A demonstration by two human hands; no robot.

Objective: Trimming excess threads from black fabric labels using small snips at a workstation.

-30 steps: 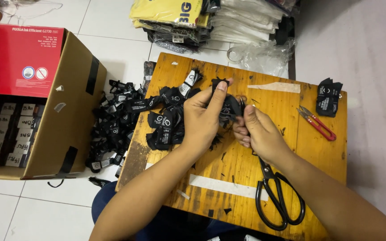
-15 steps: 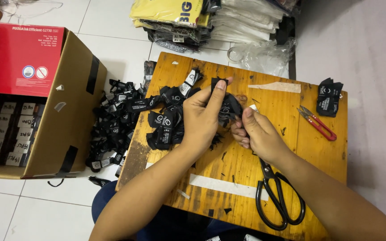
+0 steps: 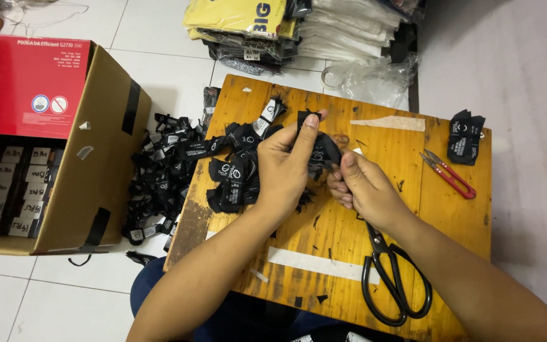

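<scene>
Little is changing since the earlier frames: both hands are staying over the middle of the wooden board (image 3: pixel 413 253), still working the same black strip; the right hand's fingers are sitting a touch lower and closer to the left hand than a second ago.

Around the hands: a heap of black woven labels (image 3: pixel 235 171) is lying on the board's left part, just beside the left wrist, and more labels (image 3: pixel 166 177) are spilling over the white tiled floor (image 3: pixel 159 63) between board and cardboard box (image 3: pixel 106 145). The box is standing open at far left, with rows of small packs inside. Large black scissors (image 3: pixel 390 278) are lying on the board under the right forearm, their blades partly hidden by the right hand. Red thread snips (image 3: pixel 449 174) are resting near the board's right edge, well apart from the hands, with a small folded stack of labels (image 3: pixel 465 136) behind them. Folded garments in bags (image 3: pixel 286 28) are piled beyond the board.

The black label strip (image 3: pixel 319 152) is being held up above the board between the hands. The left hand (image 3: pixel 289 168) is grasping its upper end, thumb pressing on top. The right hand (image 3: pixel 362 190) is curled closed around the lower end; what exactly its fingertips are pinching is hidden.
</scene>
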